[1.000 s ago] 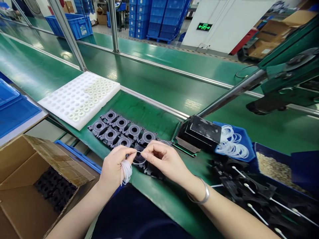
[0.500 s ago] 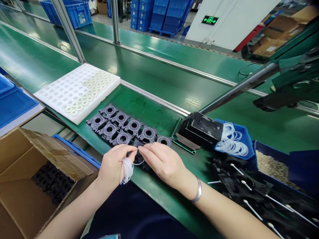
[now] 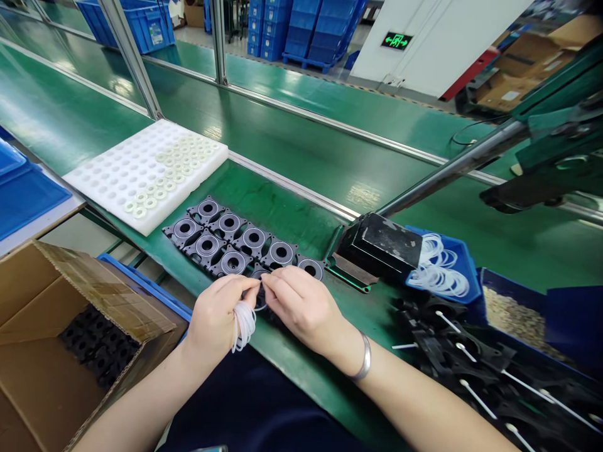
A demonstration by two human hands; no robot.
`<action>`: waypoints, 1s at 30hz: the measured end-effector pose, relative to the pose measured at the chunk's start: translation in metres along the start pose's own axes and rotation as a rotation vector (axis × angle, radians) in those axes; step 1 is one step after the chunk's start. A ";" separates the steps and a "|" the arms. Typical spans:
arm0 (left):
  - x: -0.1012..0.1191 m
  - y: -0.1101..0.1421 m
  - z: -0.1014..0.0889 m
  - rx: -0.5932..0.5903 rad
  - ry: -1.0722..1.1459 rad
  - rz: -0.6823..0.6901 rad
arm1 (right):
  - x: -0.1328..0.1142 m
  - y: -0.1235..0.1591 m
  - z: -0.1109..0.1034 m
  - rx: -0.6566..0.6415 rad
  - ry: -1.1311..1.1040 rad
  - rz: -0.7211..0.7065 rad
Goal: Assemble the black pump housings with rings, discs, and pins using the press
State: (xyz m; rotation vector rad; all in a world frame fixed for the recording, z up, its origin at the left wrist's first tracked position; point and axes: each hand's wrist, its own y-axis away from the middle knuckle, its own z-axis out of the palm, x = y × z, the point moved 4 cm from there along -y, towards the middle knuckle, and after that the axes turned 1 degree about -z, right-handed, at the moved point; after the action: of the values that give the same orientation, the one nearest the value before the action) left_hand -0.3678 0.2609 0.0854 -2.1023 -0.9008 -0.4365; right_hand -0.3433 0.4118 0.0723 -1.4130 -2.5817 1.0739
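Several thin white rings (image 3: 244, 326) hang in a bundle from my left hand (image 3: 214, 317), whose thumb and finger are pinched together. My right hand (image 3: 306, 307) is pinched too, its fingertips meeting those of the left. One white ring (image 3: 260, 307) shows just below the fingertips, over a black housing (image 3: 258, 274) that my hands mostly cover. Whether the right fingers grip this ring is hidden. Beyond the hands, black housings (image 3: 253, 238) with round centres lie in two rows on the green bench (image 3: 301, 216), pale rings seated in them.
A white foam tray (image 3: 108, 179) partly filled with pale washers lies at the left. Below it stands a cardboard box (image 3: 28, 301) of black parts. To the right are a black block (image 3: 379, 242), a blue bin (image 3: 464, 257) of white rings and a pile of black parts (image 3: 447, 351).
My right hand and wrist have shifted slightly left. The ring bundle has swung a little to the right. The housings on the bench have not moved.
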 end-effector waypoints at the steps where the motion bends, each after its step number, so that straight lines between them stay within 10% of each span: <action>1: 0.001 0.000 -0.001 0.007 -0.004 0.010 | 0.005 -0.001 0.000 0.026 -0.017 0.049; 8: -0.014 0.002 -0.021 0.086 -0.043 -0.104 | 0.011 -0.007 -0.018 0.132 -0.288 0.350; 15: -0.024 0.007 -0.030 0.112 -0.061 -0.150 | -0.036 0.003 -0.009 -0.481 -0.450 -0.024; 20: -0.020 0.006 -0.025 0.092 -0.047 -0.129 | 0.003 -0.004 -0.015 -0.213 -0.538 0.408; 30: -0.027 0.003 -0.011 0.047 0.086 -0.213 | 0.029 -0.009 -0.002 -0.112 -0.512 0.481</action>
State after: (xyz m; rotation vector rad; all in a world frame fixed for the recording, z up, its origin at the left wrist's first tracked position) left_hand -0.3844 0.2393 0.0756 -1.9370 -1.0782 -0.6055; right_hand -0.3664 0.4310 0.0701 -2.1028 -2.7171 1.5462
